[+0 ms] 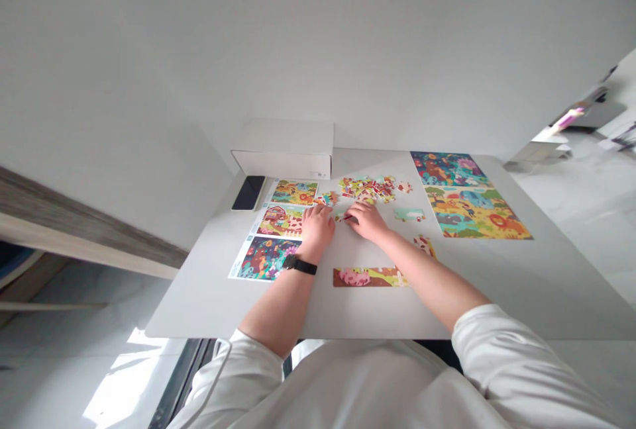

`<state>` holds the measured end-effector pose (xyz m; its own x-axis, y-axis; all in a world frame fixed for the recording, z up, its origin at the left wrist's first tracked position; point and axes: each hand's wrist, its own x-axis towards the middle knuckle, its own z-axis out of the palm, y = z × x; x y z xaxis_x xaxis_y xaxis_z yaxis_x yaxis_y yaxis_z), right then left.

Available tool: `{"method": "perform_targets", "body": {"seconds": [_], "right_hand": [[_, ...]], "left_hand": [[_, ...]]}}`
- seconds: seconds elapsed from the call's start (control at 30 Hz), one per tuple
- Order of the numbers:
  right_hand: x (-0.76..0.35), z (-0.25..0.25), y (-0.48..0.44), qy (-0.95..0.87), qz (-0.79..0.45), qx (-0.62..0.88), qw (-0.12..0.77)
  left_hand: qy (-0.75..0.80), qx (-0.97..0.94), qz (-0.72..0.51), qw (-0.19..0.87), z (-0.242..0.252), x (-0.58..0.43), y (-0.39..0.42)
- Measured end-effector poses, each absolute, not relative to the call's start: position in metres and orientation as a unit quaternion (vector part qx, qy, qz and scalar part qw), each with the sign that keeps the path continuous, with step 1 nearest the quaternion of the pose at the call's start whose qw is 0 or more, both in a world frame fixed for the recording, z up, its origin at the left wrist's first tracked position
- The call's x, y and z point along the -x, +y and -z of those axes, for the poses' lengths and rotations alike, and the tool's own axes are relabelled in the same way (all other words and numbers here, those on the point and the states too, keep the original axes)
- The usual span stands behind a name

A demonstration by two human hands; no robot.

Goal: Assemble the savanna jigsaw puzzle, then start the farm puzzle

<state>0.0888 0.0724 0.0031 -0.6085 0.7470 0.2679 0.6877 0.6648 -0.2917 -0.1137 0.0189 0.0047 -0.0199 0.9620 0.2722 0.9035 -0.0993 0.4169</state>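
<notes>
My left hand [318,225] lies palm down at the right edge of a printed picture sheet [239,266], fingers stretched forward and resting flat. Several loose jigsaw pieces [326,198] lie just beyond its fingertips. To its right, my right hand [366,219] has its thumb and fingers closed on a small jigsaw piece [349,218], mostly hidden by the fingers. Past the right hand spreads a heap of jigsaw pieces [370,187]. Nearer my body lies a joined strip of puzzle [365,277] with a pink pig, its right end partly behind my right forearm.
A white box [282,163] stands against the wall, with a phone [248,192] at the left. Two finished puzzles, a dark one [450,169] and a yellow one [479,212], lie at right. A joined truck section [409,215] and giraffe-patterned pieces [424,245] lie beside my right arm.
</notes>
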Motion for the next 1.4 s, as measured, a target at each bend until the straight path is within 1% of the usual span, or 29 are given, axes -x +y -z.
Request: {"method": "perform_targets", "body": {"seconds": [0.23,0.43,0.63,0.77,0.87,0.97,1.1,1.2,1.33,1.4], "right_hand": [[-0.103,-0.006,0.046,-0.909,-0.066,0.376,0.169],[-0.102,-0.007,0.039,-0.908,-0.054,0.383,0.159],[-0.095,-0.012,0.04,-0.903,-0.054,0.403,0.137],[-0.098,-0.013,0.046,-0.9,-0.055,0.41,0.139],[-0.106,-0.01,0.052,-0.881,-0.047,0.448,0.146],[-0.113,-0.007,0.057,-0.872,-0.038,0.469,0.133],[-0.118,-0.009,0.062,-0.878,-0.035,0.461,0.121],[-0.115,-0.014,0.071,-0.877,-0.034,0.461,0.128],[-0.095,-0.018,0.094,-0.879,-0.034,0.455,0.138],[-0.08,-0.018,0.106,-0.886,-0.041,0.442,0.137]], "left_hand": [[0.657,-0.71,-0.244,0.063,0.006,0.113,0.022],[0.638,-0.728,-0.241,0.078,0.009,0.109,0.023],[0.614,-0.735,-0.279,0.069,0.008,0.111,0.027],[0.581,-0.757,-0.287,0.081,0.008,0.111,0.027],[0.572,-0.766,-0.276,0.095,0.009,0.111,0.025],[0.573,-0.768,-0.271,0.099,0.01,0.111,0.025],[0.582,-0.762,-0.265,0.102,0.008,0.11,0.024],[0.593,-0.753,-0.266,0.102,0.005,0.108,0.023],[0.608,-0.74,-0.269,0.106,0.004,0.105,0.021],[0.62,-0.729,-0.275,0.09,0.005,0.105,0.021]]}}
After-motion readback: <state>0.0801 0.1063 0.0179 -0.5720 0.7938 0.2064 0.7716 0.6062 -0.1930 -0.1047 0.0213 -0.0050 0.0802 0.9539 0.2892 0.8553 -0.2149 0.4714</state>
